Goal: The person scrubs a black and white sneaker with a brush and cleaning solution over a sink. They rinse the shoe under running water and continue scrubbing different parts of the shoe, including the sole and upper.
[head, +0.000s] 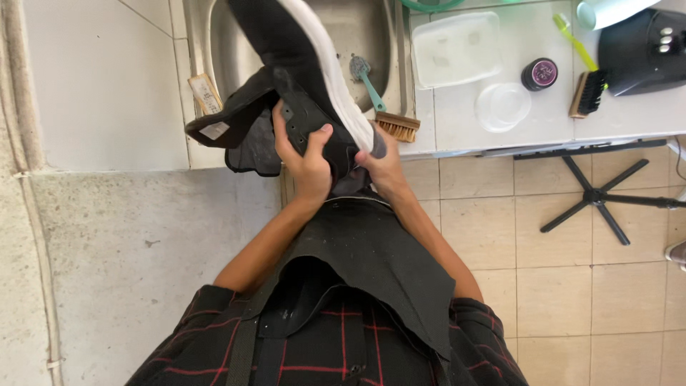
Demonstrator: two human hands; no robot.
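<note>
Basically hands (pixel 343 161) on shoe (pixel 307 64), brush (pixel 386 107) nr.

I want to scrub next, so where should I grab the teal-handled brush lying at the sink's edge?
Probably take the teal-handled bristle brush by the middle of its slim handle, coming from above on the right. The handle slants up into the steel sink, free and uncovered, while the tan bristle head rests on the white counter. The left hand and right hand hold the black white-soled shoe.
</note>
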